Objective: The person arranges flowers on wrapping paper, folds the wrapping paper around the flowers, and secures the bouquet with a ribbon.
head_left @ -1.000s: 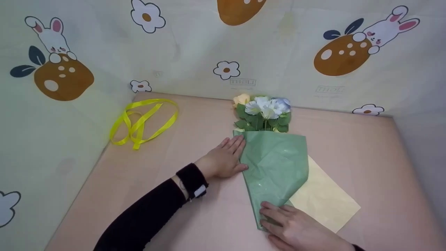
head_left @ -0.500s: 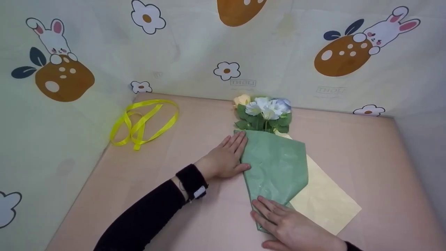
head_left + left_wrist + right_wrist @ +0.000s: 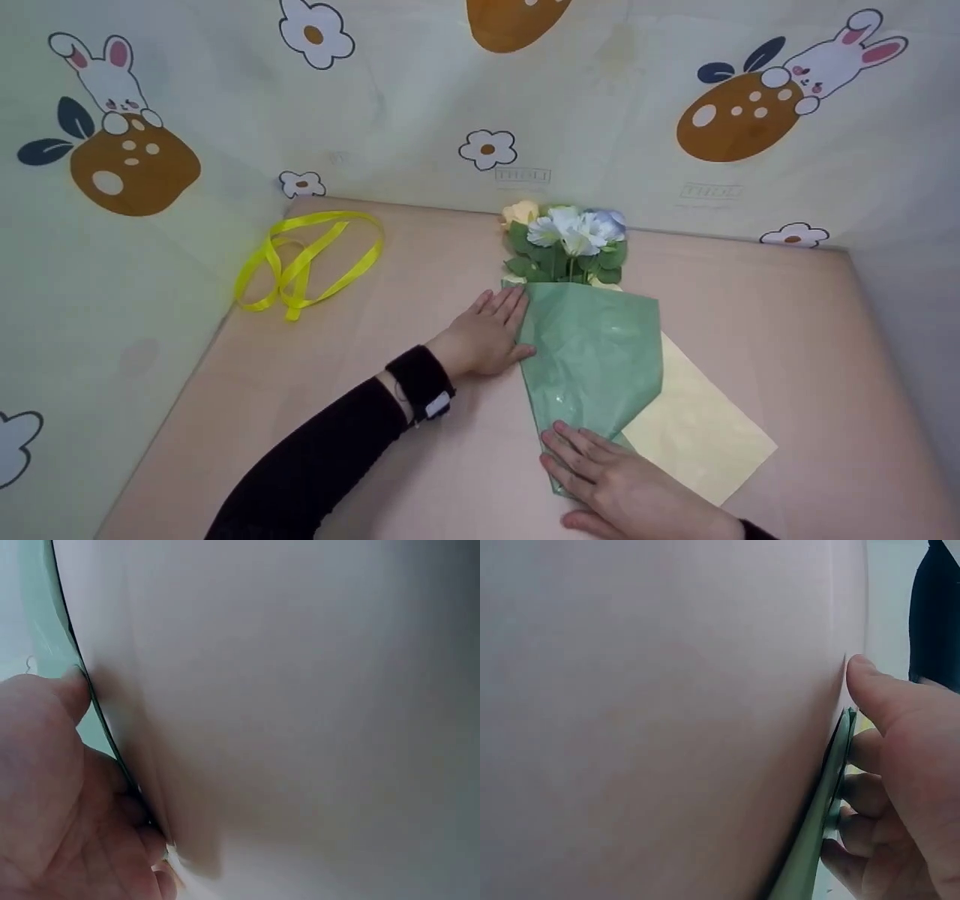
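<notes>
A bouquet of flowers point(image 3: 574, 231), white, blue and peach with green leaves, lies on the table at the back. Green wrapping paper point(image 3: 592, 345) is folded over its stems, narrowing toward the front. My left hand point(image 3: 486, 336) rests with straight fingers along the paper's upper left edge; the left wrist view shows its thumb point(image 3: 71, 694) and fingers touching that edge. At the narrow lower end, my right hand point(image 3: 619, 476) presses the paper with its fingers extended. From under the green paper's right side, a cream sheet point(image 3: 697, 420) sticks out.
Coiled yellow ribbon point(image 3: 300, 277) lies at the back left of the pinkish table point(image 3: 780, 322). A pale curtain point(image 3: 405, 97) printed with rabbits and flowers stands behind the table and along its left side.
My right hand has shifted slightly left and up along the paper's lower end. The green paper's upper right edge dipped, then rose again. My left hand has stayed nearly still.
</notes>
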Available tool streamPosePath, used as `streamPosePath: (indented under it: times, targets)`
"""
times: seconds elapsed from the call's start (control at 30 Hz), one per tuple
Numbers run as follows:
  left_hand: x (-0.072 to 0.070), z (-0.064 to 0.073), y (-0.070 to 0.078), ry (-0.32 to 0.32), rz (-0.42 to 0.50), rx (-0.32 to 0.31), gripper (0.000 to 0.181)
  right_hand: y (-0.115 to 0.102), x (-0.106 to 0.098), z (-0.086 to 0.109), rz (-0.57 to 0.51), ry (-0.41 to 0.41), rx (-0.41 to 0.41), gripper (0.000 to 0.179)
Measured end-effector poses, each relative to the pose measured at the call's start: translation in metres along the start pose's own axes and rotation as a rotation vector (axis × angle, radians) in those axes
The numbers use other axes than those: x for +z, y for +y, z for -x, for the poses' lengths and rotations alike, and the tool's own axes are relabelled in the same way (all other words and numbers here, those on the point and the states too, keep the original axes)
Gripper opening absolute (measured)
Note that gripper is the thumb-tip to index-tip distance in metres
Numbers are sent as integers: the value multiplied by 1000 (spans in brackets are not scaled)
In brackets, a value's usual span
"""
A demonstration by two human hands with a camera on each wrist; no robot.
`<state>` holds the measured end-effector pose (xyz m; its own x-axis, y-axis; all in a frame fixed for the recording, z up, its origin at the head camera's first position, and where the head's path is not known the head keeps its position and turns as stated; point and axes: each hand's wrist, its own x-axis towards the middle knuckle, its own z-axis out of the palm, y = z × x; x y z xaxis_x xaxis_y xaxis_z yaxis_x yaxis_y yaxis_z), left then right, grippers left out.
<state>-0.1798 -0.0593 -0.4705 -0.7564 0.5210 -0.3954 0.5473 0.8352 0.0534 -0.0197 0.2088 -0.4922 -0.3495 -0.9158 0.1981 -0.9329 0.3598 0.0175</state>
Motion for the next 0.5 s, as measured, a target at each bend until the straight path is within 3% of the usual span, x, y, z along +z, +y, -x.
streamPosePath:
  times: [0.17,0.37,0.5]
  targets:
    - [-1,3,2,3,-24,-41,92,-1,1,0,5,-10,-9,60]
    - [4,21,27,-30,-24,15,124,-2,0,-1,2,-23,-3,62]
    - [6,18,23,-22,-39,-16,115,-4,0,-1,56,-33,-27,62]
